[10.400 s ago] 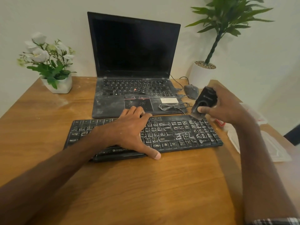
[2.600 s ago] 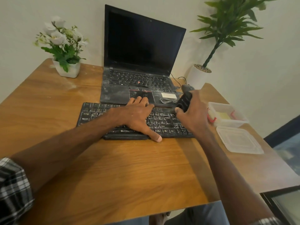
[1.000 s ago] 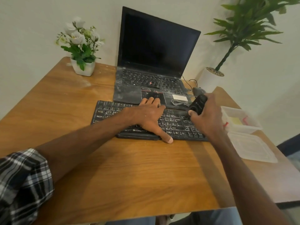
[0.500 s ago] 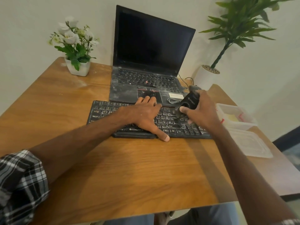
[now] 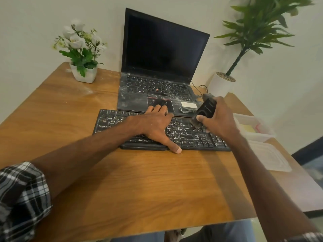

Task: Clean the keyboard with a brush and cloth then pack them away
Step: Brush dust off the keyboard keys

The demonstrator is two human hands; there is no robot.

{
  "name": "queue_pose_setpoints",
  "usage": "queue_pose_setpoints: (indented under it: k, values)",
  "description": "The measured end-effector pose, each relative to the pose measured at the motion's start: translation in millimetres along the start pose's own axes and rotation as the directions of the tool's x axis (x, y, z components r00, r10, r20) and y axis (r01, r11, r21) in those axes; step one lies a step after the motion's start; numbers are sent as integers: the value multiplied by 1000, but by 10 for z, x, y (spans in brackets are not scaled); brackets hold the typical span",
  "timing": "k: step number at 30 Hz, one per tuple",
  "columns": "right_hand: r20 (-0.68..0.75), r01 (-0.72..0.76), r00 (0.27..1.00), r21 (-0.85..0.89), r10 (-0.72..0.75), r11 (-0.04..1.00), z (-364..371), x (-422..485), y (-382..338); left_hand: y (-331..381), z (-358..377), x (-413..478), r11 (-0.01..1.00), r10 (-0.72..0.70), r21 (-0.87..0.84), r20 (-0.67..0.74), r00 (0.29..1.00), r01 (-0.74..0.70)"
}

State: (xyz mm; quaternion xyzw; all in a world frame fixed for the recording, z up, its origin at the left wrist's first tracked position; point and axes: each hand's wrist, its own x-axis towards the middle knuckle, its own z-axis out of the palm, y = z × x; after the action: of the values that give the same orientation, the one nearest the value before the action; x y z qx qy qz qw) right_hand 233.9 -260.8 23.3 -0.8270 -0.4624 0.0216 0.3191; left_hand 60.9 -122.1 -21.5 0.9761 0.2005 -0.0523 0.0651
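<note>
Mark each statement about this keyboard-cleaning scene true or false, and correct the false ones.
1. The left hand rests flat on the keyboard. True.
2. The right hand holds a cloth. False: it grips a black brush, bristles pointing down at the keys.
3. The laptop has a lit screen. False: the screen is dark.
4. The clear container is open, and its lid lies beside it on the table. True.
</note>
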Motion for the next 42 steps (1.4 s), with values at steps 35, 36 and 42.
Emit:
queue_pose_setpoints:
  k: [35,36,42]
  values:
    - [92,70,994,-169,-55,983,-255,192,242,7,4,-13,1000,0,2,-8,1000,0]
    - [74,57,996,-170,-45,984,-279,185,243,4,4,-11,1000,2,3,-8,1000,-2]
    - [61,88,995,-87,-83,992,49,21,165,12,4,-10,1000,-8,-1,-1,1000,8]
